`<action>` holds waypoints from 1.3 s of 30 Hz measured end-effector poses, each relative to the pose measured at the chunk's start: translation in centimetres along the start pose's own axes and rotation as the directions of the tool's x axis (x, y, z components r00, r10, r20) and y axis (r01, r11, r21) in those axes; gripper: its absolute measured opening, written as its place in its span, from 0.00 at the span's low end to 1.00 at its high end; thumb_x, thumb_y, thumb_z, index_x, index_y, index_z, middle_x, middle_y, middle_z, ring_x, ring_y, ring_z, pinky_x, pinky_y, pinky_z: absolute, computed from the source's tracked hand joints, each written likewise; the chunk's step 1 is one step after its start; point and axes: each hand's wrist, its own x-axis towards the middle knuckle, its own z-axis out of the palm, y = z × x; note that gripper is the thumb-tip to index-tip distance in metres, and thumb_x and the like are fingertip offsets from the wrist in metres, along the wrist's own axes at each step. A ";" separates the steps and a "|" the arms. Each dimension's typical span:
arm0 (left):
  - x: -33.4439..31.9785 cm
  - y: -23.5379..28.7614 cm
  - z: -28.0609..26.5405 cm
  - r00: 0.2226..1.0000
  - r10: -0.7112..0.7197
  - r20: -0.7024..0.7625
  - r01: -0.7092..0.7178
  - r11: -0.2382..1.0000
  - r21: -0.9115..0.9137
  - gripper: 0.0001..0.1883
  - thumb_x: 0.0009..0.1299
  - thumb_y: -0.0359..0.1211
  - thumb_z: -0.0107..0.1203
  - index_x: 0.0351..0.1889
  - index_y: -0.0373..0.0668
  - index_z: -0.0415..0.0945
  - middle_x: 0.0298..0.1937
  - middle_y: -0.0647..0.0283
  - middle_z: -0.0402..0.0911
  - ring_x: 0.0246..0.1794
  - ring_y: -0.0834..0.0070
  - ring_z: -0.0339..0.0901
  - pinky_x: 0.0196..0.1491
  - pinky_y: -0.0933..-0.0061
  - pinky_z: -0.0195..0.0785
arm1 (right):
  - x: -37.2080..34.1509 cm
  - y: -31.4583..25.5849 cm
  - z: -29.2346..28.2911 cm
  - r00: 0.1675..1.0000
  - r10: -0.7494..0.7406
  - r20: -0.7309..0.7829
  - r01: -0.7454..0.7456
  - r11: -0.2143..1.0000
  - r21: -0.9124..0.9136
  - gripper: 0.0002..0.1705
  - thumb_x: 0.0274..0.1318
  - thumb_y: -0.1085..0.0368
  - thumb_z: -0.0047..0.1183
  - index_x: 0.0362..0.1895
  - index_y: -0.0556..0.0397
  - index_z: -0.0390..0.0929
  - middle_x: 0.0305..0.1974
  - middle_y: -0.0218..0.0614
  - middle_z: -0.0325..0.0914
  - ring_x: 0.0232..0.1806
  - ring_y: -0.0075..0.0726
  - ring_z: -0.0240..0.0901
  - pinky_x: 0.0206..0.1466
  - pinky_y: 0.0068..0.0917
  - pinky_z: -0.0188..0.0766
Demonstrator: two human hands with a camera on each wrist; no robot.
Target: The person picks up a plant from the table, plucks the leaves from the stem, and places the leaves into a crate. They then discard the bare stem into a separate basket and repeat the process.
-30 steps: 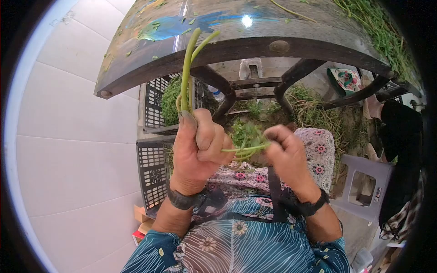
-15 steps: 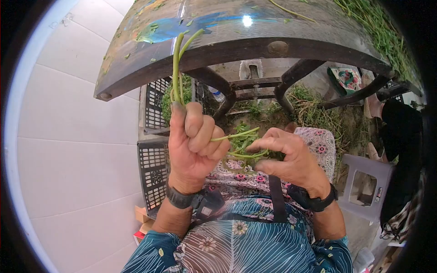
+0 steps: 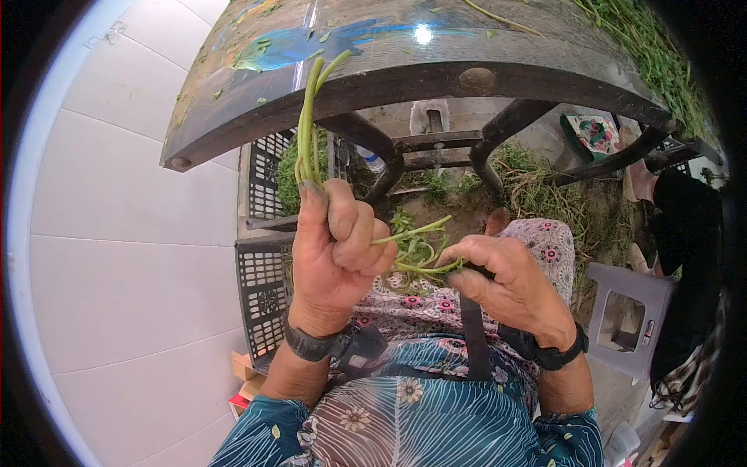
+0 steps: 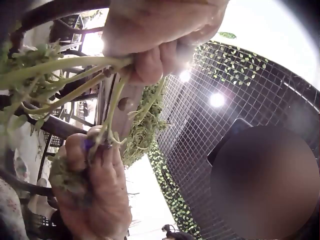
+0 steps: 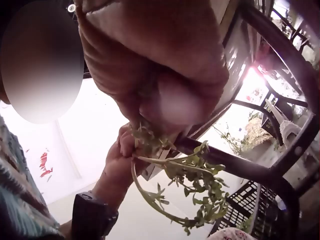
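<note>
The left hand [image 3: 338,245] is curled round several green stems [image 3: 309,124]; their bare ends stand upright above the fist, and thinner stems [image 3: 420,231] come out on its right side. Thumb and fingertips of the right hand [image 3: 506,284] pinch a stem end to the right of that fist. In the left wrist view, the right hand [image 4: 95,190] holds a stem below the left hand [image 4: 160,35]. Leafy sprigs [image 5: 195,187] hang below the hands in the right wrist view.
A dark-edged table [image 3: 389,87] stands ahead, scattered with leaf bits, with a heap of greens [image 3: 650,58] at its right. Black crates [image 3: 262,292] stand at left. Cut greens [image 3: 545,191] lie on the floor, and a grey stool [image 3: 626,319] is at right.
The right hand has moved slightly right and down, its thumb and fingertips now closed on a stem end. The left hand has shifted a little, still holding its stems.
</note>
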 end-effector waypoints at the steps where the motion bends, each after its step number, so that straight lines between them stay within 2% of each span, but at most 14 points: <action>1: 0.0 0.0 0.0 1.000 0.004 -0.006 -0.004 1.000 0.008 0.23 0.73 0.53 0.27 0.21 0.49 0.54 0.10 0.75 0.48 0.10 0.85 0.41 0.15 0.81 0.39 | 0.0 0.3 0.2 1.000 -0.017 -0.024 0.016 1.000 -0.025 0.10 0.46 0.68 0.51 0.34 0.61 0.73 0.27 0.48 0.73 0.29 0.50 0.71 0.32 0.35 0.67; 6: -0.3 -0.7 0.6 0.994 -0.019 -0.107 0.032 0.993 0.118 0.23 0.72 0.53 0.31 0.21 0.48 0.55 0.11 0.75 0.49 0.10 0.85 0.43 0.16 0.80 0.40 | -0.1 1.1 1.4 0.982 -0.056 -0.183 0.014 0.975 -0.223 0.08 0.45 0.69 0.49 0.31 0.60 0.73 0.25 0.48 0.72 0.28 0.55 0.70 0.31 0.37 0.67; 12: -0.3 -2.4 1.8 0.965 -0.004 -0.262 0.099 0.932 0.348 0.23 0.71 0.53 0.34 0.21 0.47 0.55 0.11 0.74 0.50 0.11 0.85 0.45 0.15 0.81 0.41 | 0.7 3.5 2.5 0.924 0.017 -0.383 -0.105 0.972 -0.210 0.06 0.44 0.71 0.46 0.27 0.61 0.74 0.22 0.49 0.71 0.26 0.54 0.71 0.29 0.38 0.67; 15: -0.5 -0.4 1.9 0.986 0.064 -0.154 -0.037 0.984 0.174 0.23 0.72 0.53 0.32 0.21 0.48 0.55 0.11 0.76 0.49 0.10 0.86 0.44 0.15 0.82 0.39 | -0.3 7.5 0.3 0.815 0.348 -0.464 -0.381 0.924 0.024 0.08 0.44 0.72 0.44 0.31 0.59 0.73 0.26 0.46 0.75 0.23 0.41 0.71 0.23 0.32 0.65; 16: -0.5 0.2 1.6 0.990 0.083 -0.112 -0.059 0.978 0.202 0.23 0.73 0.52 0.29 0.20 0.49 0.54 0.10 0.77 0.48 0.10 0.86 0.42 0.14 0.83 0.38 | -0.7 7.7 -0.6 0.815 0.446 -0.370 -0.304 0.873 0.382 0.09 0.45 0.72 0.44 0.33 0.58 0.73 0.28 0.44 0.75 0.22 0.37 0.70 0.22 0.29 0.63; 17: -0.6 0.4 1.4 0.990 0.085 -0.109 -0.066 0.983 0.170 0.23 0.73 0.52 0.29 0.20 0.49 0.54 0.10 0.77 0.48 0.10 0.86 0.42 0.14 0.82 0.38 | -1.5 7.4 -1.5 0.824 0.512 -0.242 -0.219 0.682 0.698 0.10 0.46 0.72 0.43 0.35 0.58 0.72 0.30 0.42 0.75 0.22 0.32 0.69 0.20 0.26 0.62; 18: -0.4 0.6 1.0 0.992 0.084 -0.095 -0.071 0.988 0.138 0.23 0.73 0.52 0.28 0.20 0.49 0.55 0.10 0.76 0.48 0.10 0.86 0.42 0.14 0.82 0.38 | -1.8 6.8 -2.0 0.844 0.525 -0.110 -0.124 0.389 0.913 0.11 0.47 0.72 0.43 0.37 0.57 0.72 0.32 0.40 0.75 0.22 0.28 0.67 0.19 0.23 0.60; 21: 0.0 0.6 0.4 0.995 0.086 -0.051 -0.084 0.995 0.051 0.23 0.73 0.52 0.27 0.21 0.49 0.55 0.10 0.76 0.49 0.09 0.86 0.41 0.13 0.82 0.37 | -1.7 4.7 -1.8 0.869 0.485 -0.101 -0.156 0.461 0.873 0.13 0.49 0.72 0.43 0.42 0.55 0.69 0.36 0.36 0.73 0.22 0.23 0.65 0.18 0.16 0.55; 24: 0.0 0.6 0.6 0.994 0.102 -0.024 -0.102 0.995 0.012 0.23 0.73 0.52 0.27 0.21 0.49 0.55 0.09 0.76 0.50 0.09 0.86 0.40 0.13 0.81 0.37 | -1.8 4.5 -1.1 0.935 0.350 0.051 -0.209 0.433 0.877 0.10 0.49 0.71 0.46 0.39 0.55 0.71 0.34 0.34 0.74 0.23 0.22 0.64 0.20 0.15 0.56; 27: 0.0 0.7 0.7 0.994 0.106 0.000 -0.106 0.994 -0.007 0.23 0.73 0.52 0.27 0.21 0.49 0.56 0.09 0.76 0.50 0.09 0.86 0.40 0.13 0.81 0.37 | -1.5 3.1 -0.2 0.881 0.472 0.021 -0.371 0.663 0.650 0.09 0.49 0.68 0.50 0.37 0.56 0.72 0.32 0.31 0.74 0.24 0.22 0.65 0.24 0.16 0.60; 28: 0.0 0.7 0.6 0.994 0.107 0.007 -0.107 0.994 -0.016 0.23 0.73 0.52 0.27 0.21 0.49 0.56 0.09 0.76 0.50 0.08 0.86 0.40 0.13 0.81 0.37 | -1.2 2.1 0.4 0.916 0.390 -0.098 -0.290 0.809 0.511 0.11 0.47 0.66 0.53 0.37 0.57 0.74 0.28 0.30 0.73 0.26 0.21 0.66 0.29 0.18 0.63; 31: 0.1 0.4 1.2 0.996 0.091 -0.020 -0.092 0.996 -0.017 0.23 0.73 0.52 0.27 0.21 0.49 0.56 0.09 0.76 0.49 0.09 0.86 0.40 0.13 0.81 0.38 | -0.6 0.7 1.4 0.971 0.164 -0.171 -0.134 0.975 0.176 0.14 0.44 0.67 0.55 0.38 0.58 0.75 0.27 0.35 0.72 0.27 0.24 0.69 0.31 0.22 0.66; 35: -0.1 -0.3 1.6 0.998 0.042 -0.056 -0.044 0.998 -0.035 0.23 0.73 0.52 0.27 0.21 0.49 0.55 0.09 0.76 0.49 0.09 0.85 0.41 0.14 0.81 0.39 | 0.6 1.0 2.1 0.981 -0.145 -0.130 0.118 0.973 -0.196 0.15 0.40 0.67 0.57 0.37 0.54 0.76 0.23 0.39 0.68 0.25 0.41 0.70 0.28 0.31 0.66; 39: -0.4 -0.2 1.4 0.991 0.050 -0.121 -0.030 0.987 0.155 0.24 0.73 0.53 0.27 0.21 0.48 0.55 0.10 0.75 0.49 0.10 0.85 0.42 0.15 0.81 0.39 | 0.2 0.2 0.9 0.963 -0.198 -0.181 0.127 0.931 -0.342 0.12 0.40 0.69 0.56 0.34 0.53 0.76 0.22 0.38 0.66 0.24 0.44 0.69 0.26 0.34 0.66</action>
